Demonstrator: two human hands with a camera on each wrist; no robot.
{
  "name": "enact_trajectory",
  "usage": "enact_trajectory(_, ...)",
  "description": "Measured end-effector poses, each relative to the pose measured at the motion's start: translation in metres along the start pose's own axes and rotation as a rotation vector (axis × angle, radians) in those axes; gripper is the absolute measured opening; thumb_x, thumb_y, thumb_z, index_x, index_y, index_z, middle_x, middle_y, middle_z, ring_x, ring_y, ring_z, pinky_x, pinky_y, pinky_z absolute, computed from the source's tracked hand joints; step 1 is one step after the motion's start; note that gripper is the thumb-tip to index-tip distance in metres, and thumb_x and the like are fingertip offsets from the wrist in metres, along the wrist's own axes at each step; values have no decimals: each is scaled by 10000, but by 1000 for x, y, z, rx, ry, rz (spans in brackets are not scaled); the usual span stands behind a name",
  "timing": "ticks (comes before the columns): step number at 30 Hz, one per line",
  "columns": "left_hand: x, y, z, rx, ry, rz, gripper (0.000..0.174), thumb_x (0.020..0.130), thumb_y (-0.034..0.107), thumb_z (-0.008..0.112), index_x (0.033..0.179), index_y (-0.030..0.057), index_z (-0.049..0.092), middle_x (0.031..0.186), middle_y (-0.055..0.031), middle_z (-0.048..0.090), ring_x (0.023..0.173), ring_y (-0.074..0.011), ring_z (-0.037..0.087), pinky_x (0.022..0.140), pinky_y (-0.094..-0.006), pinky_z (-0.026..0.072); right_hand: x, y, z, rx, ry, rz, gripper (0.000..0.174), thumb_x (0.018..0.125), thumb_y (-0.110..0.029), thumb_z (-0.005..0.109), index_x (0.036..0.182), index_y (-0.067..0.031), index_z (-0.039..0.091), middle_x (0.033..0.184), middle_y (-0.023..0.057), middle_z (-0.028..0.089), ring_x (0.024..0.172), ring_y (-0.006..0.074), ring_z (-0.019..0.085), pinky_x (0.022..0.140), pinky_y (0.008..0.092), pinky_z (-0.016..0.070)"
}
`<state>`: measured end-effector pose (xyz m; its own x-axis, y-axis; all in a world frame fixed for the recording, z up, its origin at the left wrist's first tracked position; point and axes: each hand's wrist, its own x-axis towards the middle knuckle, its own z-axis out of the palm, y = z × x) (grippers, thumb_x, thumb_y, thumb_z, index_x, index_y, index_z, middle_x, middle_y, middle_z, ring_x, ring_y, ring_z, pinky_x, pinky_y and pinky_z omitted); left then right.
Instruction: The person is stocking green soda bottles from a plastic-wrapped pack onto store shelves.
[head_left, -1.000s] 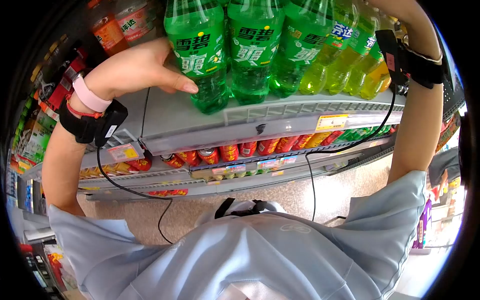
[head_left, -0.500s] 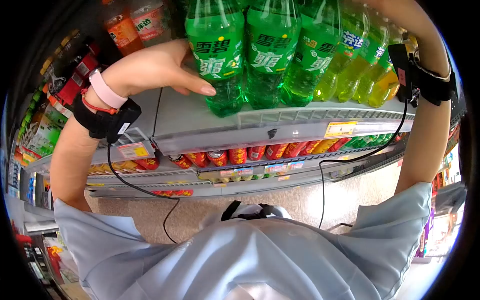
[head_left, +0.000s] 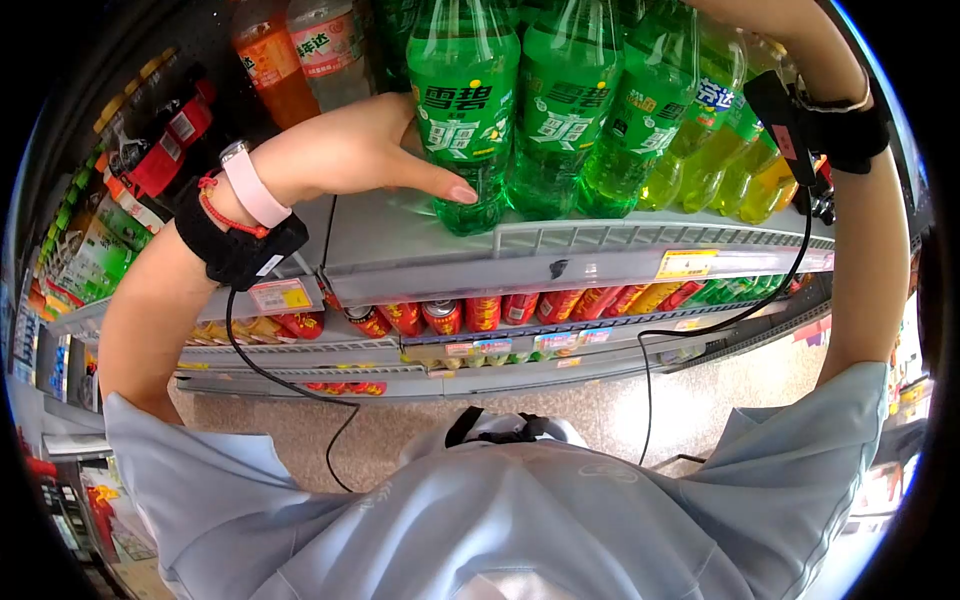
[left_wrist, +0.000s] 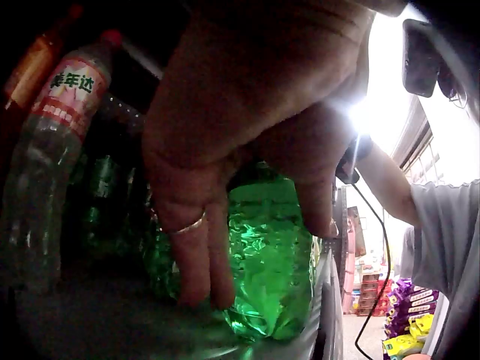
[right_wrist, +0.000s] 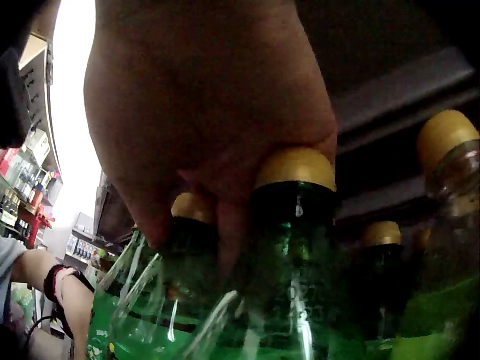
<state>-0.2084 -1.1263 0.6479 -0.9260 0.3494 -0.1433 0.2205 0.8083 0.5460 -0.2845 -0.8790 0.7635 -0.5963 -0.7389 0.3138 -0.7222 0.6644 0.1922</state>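
My left hand (head_left: pixel 405 160) grips the leftmost green Sprite bottle (head_left: pixel 462 110) low on its body, thumb across the front. In the left wrist view the left hand (left_wrist: pixel 259 251) has its fingers (left_wrist: pixel 199 255) behind the green bottle (left_wrist: pixel 270 262) and its thumb in front; one finger wears a ring. My right arm (head_left: pixel 860 220) reaches up past the top of the head view, so that hand is hidden there. Seen from the right wrist, my right hand (right_wrist: pixel 199 214) curls down over yellow-capped green bottle tops (right_wrist: pixel 296 169), a finger between two caps.
The grey shelf (head_left: pixel 400 255) has a raised front lip and a yellow price tag (head_left: pixel 685 263). More green and yellow-green bottles (head_left: pixel 700 130) stand to the right. An orange bottle (head_left: pixel 265 60) and a clear bottle (head_left: pixel 330 45) stand left. Red cans (head_left: pixel 480 312) line the lower shelf.
My left thumb has wrapped further across the front of the Sprite bottle. The head view has shifted slightly; the right arm stays raised.
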Motion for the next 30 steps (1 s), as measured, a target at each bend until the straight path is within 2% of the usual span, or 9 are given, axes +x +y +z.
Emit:
enact_trajectory(6,-6,3,3,-6,79,123,505,796,297,800,1080,-83,626,914,-100,665,808,-101,561,725,-258,474,-26,-25,-10,242,-87,-157,551,936,-446,572,1303,-42,497,1088,107,589,978,219,525,897,349,406)
enact_trajectory(10,-2,-16,6,-198,141,296,603,786,294,805,1182,-91,565,1027,-162,671,913,-142,630,816,-267,504,-25,-32,-22,119,-165,-194,511,948,-416,558,1297,-49,486,1048,97,584,948,212,516,883,360,404)
enact_trajectory(13,3,-32,-27,213,-65,-47,715,749,240,804,1303,-66,473,1161,-185,642,996,-214,648,850,-302,519,-14,-34,-39,259,-383,-84,512,952,-421,543,1304,-57,476,1105,127,587,1016,242,530,918,370,397)
enact_trajectory(16,21,-37,-49,88,145,-101,726,737,203,792,1337,-36,460,1248,-157,610,1030,-195,618,774,-301,535,-29,-43,-17,41,-66,-160,554,949,-442,535,1342,-59,463,1209,180,587,1115,287,530,981,396,387)
enact_trajectory(20,37,-38,-34,27,277,120,512,821,150,712,1271,-26,543,1117,-137,672,953,-204,613,860,-319,495,-11,-18,-15,-37,-119,-73,592,948,-450,529,1384,-56,456,1321,209,548,1220,309,497,1049,404,359)
enact_trajectory(23,50,-35,-22,-157,236,245,534,836,135,714,1319,18,517,1281,-134,594,1128,-172,537,968,-321,437,-34,-23,-31,1,71,-367,582,961,-438,515,1393,-51,467,1379,194,513,1247,287,487,1073,375,353)
enact_trajectory(25,60,-38,-16,-248,257,215,524,845,143,708,1318,21,519,1290,-133,589,1126,-167,532,966,-318,436,-31,-22,-42,524,-56,25,550,973,-426,503,1368,-44,499,1386,163,517,1258,272,484,1083,336,346)
enact_trajectory(28,60,-37,-18,-340,278,185,506,865,161,694,1322,33,518,1270,-124,598,1100,-159,529,958,-315,439,2,20,-12,194,142,-10,529,988,-404,482,1382,-50,484,1379,139,529,1252,262,492,1088,328,346)
enact_trajectory(30,61,-38,-20,-242,218,160,546,865,163,694,1354,40,484,1274,-115,591,1103,-162,529,954,-318,442,-2,17,-21,173,2,189,521,996,-387,454,1403,-62,461,1422,127,488,1301,248,447,1113,338,318)
